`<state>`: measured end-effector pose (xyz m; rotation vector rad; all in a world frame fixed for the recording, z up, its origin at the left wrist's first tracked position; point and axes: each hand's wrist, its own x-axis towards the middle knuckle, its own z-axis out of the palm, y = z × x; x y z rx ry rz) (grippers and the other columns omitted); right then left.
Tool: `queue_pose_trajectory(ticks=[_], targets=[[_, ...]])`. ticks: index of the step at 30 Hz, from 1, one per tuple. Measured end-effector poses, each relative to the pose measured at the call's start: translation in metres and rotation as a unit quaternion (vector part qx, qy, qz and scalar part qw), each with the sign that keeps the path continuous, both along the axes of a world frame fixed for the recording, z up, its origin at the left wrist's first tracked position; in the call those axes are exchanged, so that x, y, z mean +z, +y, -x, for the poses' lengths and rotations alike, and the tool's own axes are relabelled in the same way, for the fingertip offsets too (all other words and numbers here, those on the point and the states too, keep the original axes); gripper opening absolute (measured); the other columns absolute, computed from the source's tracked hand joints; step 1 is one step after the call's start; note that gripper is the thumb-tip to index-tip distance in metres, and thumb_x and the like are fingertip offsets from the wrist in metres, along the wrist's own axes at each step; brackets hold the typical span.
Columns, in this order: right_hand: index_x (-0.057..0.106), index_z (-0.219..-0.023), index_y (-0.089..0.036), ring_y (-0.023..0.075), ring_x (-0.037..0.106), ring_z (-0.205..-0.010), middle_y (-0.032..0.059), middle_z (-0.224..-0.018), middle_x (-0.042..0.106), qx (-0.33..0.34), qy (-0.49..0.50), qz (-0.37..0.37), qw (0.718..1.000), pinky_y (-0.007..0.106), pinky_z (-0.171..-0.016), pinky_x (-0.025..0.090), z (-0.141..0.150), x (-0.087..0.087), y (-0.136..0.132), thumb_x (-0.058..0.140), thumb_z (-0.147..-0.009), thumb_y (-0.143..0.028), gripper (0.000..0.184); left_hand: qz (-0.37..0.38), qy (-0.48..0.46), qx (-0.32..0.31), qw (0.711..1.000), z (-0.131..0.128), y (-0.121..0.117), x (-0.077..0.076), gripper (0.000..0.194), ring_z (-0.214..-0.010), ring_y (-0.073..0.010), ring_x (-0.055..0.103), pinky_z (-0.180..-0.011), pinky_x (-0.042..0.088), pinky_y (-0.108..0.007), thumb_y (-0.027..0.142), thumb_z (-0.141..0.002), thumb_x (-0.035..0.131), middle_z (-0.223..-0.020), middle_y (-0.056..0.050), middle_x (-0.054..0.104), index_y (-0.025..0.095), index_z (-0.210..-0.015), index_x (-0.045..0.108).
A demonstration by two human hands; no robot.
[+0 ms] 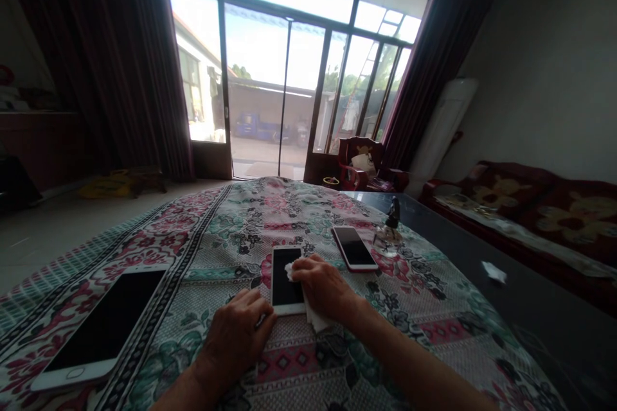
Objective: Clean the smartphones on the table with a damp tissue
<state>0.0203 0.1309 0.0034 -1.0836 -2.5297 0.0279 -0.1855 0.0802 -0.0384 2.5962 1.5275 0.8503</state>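
Note:
A white phone (283, 282) lies face up in the middle of a flowered cloth (226, 237). My left hand (240, 332) rests on the cloth at the phone's lower left corner, fingers curled against its edge. My right hand (322, 286) presses a white tissue (314, 318) onto the phone's screen, fingers closed over it. A second white phone (99, 327) lies far to the left, and a pink-edged phone (355, 248) lies to the right of the middle one.
A small glass bottle with a dark top (391, 226) stands beside the pink-edged phone. A crumpled white scrap (494, 271) lies on the dark glass tabletop (506, 308) at right. Behind are a red sofa (540, 205), a wooden chair (361, 164) and glass doors (284, 90).

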Motion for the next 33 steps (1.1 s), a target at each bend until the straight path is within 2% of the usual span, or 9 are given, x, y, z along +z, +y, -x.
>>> queue_pose_trajectory(ticks=[6, 9, 13, 17, 26, 33], targets=[[0.071, -0.088, -0.019, 0.016, 0.054, -0.086, 0.0047, -0.099, 0.068, 0.077, -0.028, 0.005, 0.997, 0.026, -0.079, 0.045, 0.02, -0.005, -0.023, 0.05, -0.086, -0.007, 0.024, -0.001, -0.011, -0.01, 1.0, 0.001, 0.0, -0.002, 0.019, -0.079, -0.02, 0.059, -0.07, 0.045, -0.031, 0.022, -0.09, 0.054, -0.076, -0.002, 0.061, 0.021, -0.073, 0.061], [0.07, -0.084, -0.019, 0.0152, 0.055, -0.085, 0.0041, -0.099, 0.069, 0.106, -0.032, 0.021, 0.994, 0.026, -0.078, 0.045, 0.025, -0.002, -0.028, 0.053, -0.084, -0.007, 0.021, -0.006, -0.022, -0.012, 1.0, 0.002, 0.001, -0.003, 0.019, -0.077, -0.0195, 0.059, -0.068, 0.044, -0.03, 0.023, -0.09, 0.054, -0.075, -0.001, 0.06, 0.021, -0.072, 0.061], [0.071, -0.082, -0.02, 0.0142, 0.059, -0.085, 0.0018, -0.102, 0.07, 0.091, -0.01, 0.042, 0.995, 0.028, -0.086, 0.043, 0.008, 0.006, -0.018, 0.051, -0.078, -0.001, 0.029, 0.011, -0.036, 0.003, 0.999, 0.002, -0.001, 0.0, 0.013, -0.078, -0.019, 0.059, -0.07, 0.045, -0.03, 0.021, -0.086, 0.057, -0.077, -0.001, 0.061, 0.021, -0.073, 0.061], [0.073, -0.085, -0.021, 0.0146, 0.062, -0.088, 0.0014, -0.104, 0.071, 0.07, 0.003, 0.051, 0.996, 0.03, -0.09, 0.042, -0.007, 0.011, -0.012, 0.049, -0.078, 0.0, 0.033, 0.007, -0.05, 0.029, 0.998, 0.001, -0.002, 0.002, 0.008, -0.084, -0.0201, 0.058, -0.075, 0.047, -0.032, 0.019, -0.083, 0.058, -0.081, -0.002, 0.059, 0.021, -0.076, 0.063], [0.071, -0.088, -0.022, 0.0134, 0.06, -0.09, 0.0022, -0.106, 0.07, 0.148, 0.005, 0.062, 0.987, 0.026, -0.089, 0.042, 0.019, 0.001, -0.026, 0.05, -0.083, -0.005, 0.028, -0.002, -0.056, 0.028, 0.998, 0.001, -0.001, 0.002, 0.008, -0.083, -0.0192, 0.057, -0.074, 0.047, -0.032, 0.02, -0.081, 0.058, -0.081, -0.002, 0.058, 0.021, -0.076, 0.064], [0.074, -0.083, -0.023, 0.0147, 0.064, -0.092, 0.0013, -0.104, 0.071, 0.076, 0.005, 0.089, 0.993, 0.029, -0.091, 0.044, -0.009, 0.016, -0.015, 0.05, -0.076, 0.0, 0.033, 0.018, -0.058, 0.033, 0.998, 0.001, -0.001, 0.003, 0.007, -0.086, -0.0202, 0.056, -0.077, 0.048, -0.034, 0.021, -0.08, 0.059, -0.083, -0.003, 0.058, 0.02, -0.076, 0.065]])
